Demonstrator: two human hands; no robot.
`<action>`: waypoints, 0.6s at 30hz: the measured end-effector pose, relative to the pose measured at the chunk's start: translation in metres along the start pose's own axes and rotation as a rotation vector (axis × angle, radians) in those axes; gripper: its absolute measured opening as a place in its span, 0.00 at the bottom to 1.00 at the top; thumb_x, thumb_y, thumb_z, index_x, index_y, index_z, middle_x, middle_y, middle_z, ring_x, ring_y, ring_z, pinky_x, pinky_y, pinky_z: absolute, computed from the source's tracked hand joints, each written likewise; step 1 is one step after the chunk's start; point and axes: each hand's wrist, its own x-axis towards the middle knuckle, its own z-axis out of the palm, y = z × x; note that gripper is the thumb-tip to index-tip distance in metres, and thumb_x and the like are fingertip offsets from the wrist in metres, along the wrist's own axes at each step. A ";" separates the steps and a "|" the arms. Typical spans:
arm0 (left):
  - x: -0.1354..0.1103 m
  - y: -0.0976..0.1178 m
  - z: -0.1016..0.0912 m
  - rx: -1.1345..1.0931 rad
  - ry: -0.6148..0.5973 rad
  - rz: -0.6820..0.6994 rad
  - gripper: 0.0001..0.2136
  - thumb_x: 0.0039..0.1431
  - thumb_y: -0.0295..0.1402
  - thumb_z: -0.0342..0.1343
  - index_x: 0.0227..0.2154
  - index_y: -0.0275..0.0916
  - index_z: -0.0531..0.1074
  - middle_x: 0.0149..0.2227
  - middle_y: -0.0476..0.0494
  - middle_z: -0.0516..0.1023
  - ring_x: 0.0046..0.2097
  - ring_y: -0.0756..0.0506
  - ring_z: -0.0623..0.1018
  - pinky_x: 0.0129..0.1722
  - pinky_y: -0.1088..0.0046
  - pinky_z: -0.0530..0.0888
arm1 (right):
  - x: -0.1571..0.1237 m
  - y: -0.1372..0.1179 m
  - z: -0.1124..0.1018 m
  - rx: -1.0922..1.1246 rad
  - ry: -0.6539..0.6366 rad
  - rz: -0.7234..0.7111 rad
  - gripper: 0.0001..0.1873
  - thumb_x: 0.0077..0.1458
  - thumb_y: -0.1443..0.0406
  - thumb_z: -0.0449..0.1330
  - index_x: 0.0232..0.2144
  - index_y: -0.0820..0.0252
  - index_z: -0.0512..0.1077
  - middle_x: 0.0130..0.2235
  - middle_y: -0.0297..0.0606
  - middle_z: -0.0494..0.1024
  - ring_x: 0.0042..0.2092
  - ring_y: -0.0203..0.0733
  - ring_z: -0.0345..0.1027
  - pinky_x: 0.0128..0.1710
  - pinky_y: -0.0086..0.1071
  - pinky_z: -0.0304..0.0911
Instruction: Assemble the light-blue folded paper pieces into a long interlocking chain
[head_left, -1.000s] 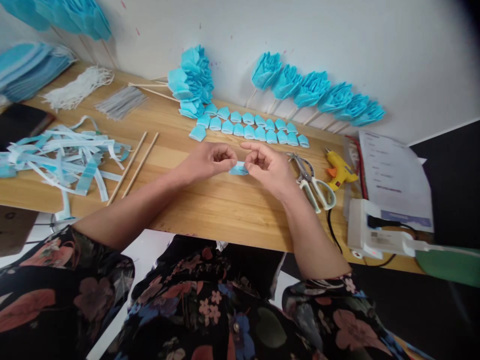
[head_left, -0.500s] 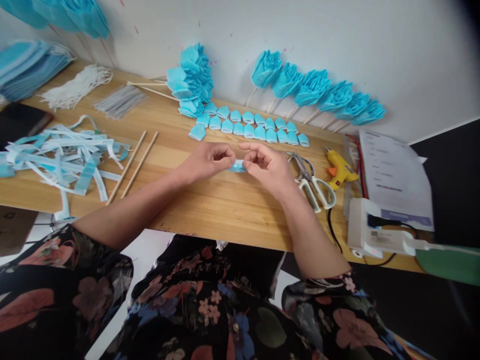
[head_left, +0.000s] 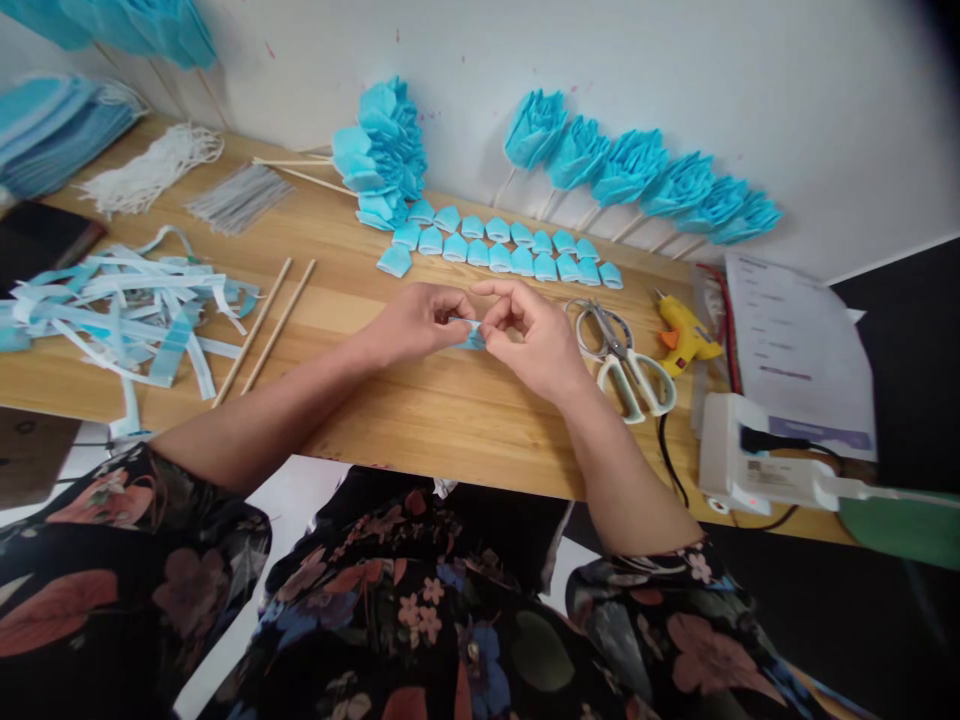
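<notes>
A small light-blue fabric piece (head_left: 472, 338) is pinched between my two hands over the middle of the wooden table. My left hand (head_left: 426, 322) grips its left end with thumb and forefinger. On the other end, my right hand (head_left: 525, 332) pinches with thumb and fingertips, the fingers curled. Most of the piece is covered by the fingers. Just beyond my hands lie two rows of folded blue petals (head_left: 499, 257), with one more petal (head_left: 394, 261) at the left front.
White-handled scissors (head_left: 637, 385) and a yellow glue gun (head_left: 686, 335) lie right, near a white power strip (head_left: 731, 455). Blue flowers on sticks (head_left: 628, 168) lean on the wall. Two wooden sticks (head_left: 279, 325) and blue-white strips (head_left: 161, 320) lie left, with face masks (head_left: 67, 130) behind.
The camera view has shifted slightly. Both hands keep their pinch on the blue fabric piece; the fingers have moved only a little closer around it.
</notes>
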 end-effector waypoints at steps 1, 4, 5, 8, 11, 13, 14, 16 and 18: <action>0.000 0.000 -0.001 -0.010 0.002 -0.002 0.06 0.54 0.32 0.58 0.27 0.35 0.74 0.26 0.49 0.74 0.27 0.52 0.68 0.28 0.76 0.63 | 0.000 0.000 -0.001 0.001 -0.004 0.002 0.21 0.50 0.70 0.61 0.48 0.54 0.73 0.30 0.30 0.73 0.33 0.37 0.68 0.41 0.36 0.66; 0.000 -0.003 -0.005 -0.009 0.018 -0.010 0.06 0.53 0.33 0.59 0.26 0.35 0.75 0.25 0.48 0.75 0.27 0.52 0.69 0.28 0.75 0.64 | 0.000 0.003 -0.006 0.004 -0.013 0.007 0.21 0.51 0.68 0.62 0.49 0.52 0.73 0.31 0.30 0.73 0.34 0.37 0.69 0.41 0.36 0.67; 0.001 -0.004 -0.006 -0.002 0.027 -0.013 0.06 0.53 0.33 0.59 0.26 0.36 0.75 0.25 0.49 0.75 0.27 0.51 0.69 0.28 0.75 0.64 | 0.001 0.004 -0.008 0.007 -0.011 0.006 0.21 0.52 0.68 0.62 0.50 0.52 0.73 0.31 0.30 0.73 0.34 0.38 0.69 0.40 0.36 0.67; 0.002 -0.009 -0.009 0.016 0.047 -0.023 0.05 0.53 0.33 0.60 0.25 0.37 0.74 0.24 0.49 0.74 0.27 0.51 0.70 0.28 0.74 0.64 | 0.002 0.009 -0.011 0.019 -0.006 0.000 0.22 0.52 0.67 0.62 0.51 0.52 0.73 0.31 0.30 0.73 0.34 0.37 0.69 0.39 0.36 0.67; 0.003 -0.011 -0.009 0.022 0.058 -0.021 0.05 0.52 0.32 0.60 0.24 0.37 0.74 0.24 0.49 0.74 0.27 0.50 0.70 0.29 0.73 0.64 | 0.003 0.012 -0.013 0.033 -0.012 0.016 0.22 0.53 0.66 0.62 0.52 0.53 0.72 0.32 0.31 0.74 0.34 0.37 0.69 0.39 0.35 0.67; 0.003 -0.012 -0.009 0.022 0.065 -0.019 0.05 0.52 0.32 0.60 0.24 0.37 0.74 0.24 0.49 0.74 0.27 0.50 0.70 0.29 0.73 0.64 | 0.003 0.012 -0.014 0.074 -0.021 0.030 0.22 0.55 0.64 0.62 0.53 0.53 0.72 0.33 0.32 0.76 0.35 0.37 0.70 0.40 0.36 0.68; 0.003 -0.012 -0.009 0.021 0.069 -0.019 0.05 0.52 0.32 0.60 0.24 0.37 0.74 0.24 0.49 0.74 0.27 0.50 0.70 0.29 0.73 0.64 | 0.003 0.012 -0.015 0.104 -0.022 0.033 0.21 0.56 0.63 0.61 0.53 0.52 0.72 0.34 0.33 0.76 0.36 0.38 0.71 0.40 0.36 0.68; 0.003 -0.012 -0.009 0.021 0.075 -0.023 0.05 0.52 0.32 0.60 0.24 0.37 0.73 0.24 0.49 0.74 0.27 0.50 0.70 0.28 0.73 0.64 | 0.003 0.011 -0.016 0.159 -0.015 0.033 0.20 0.60 0.61 0.59 0.54 0.52 0.71 0.37 0.35 0.78 0.39 0.40 0.73 0.42 0.37 0.69; 0.003 -0.011 -0.008 0.026 0.078 -0.024 0.05 0.52 0.32 0.60 0.24 0.37 0.73 0.24 0.49 0.74 0.27 0.51 0.69 0.28 0.74 0.63 | 0.003 0.010 -0.015 0.178 -0.016 0.031 0.19 0.61 0.59 0.58 0.54 0.51 0.72 0.39 0.36 0.79 0.41 0.41 0.73 0.43 0.38 0.69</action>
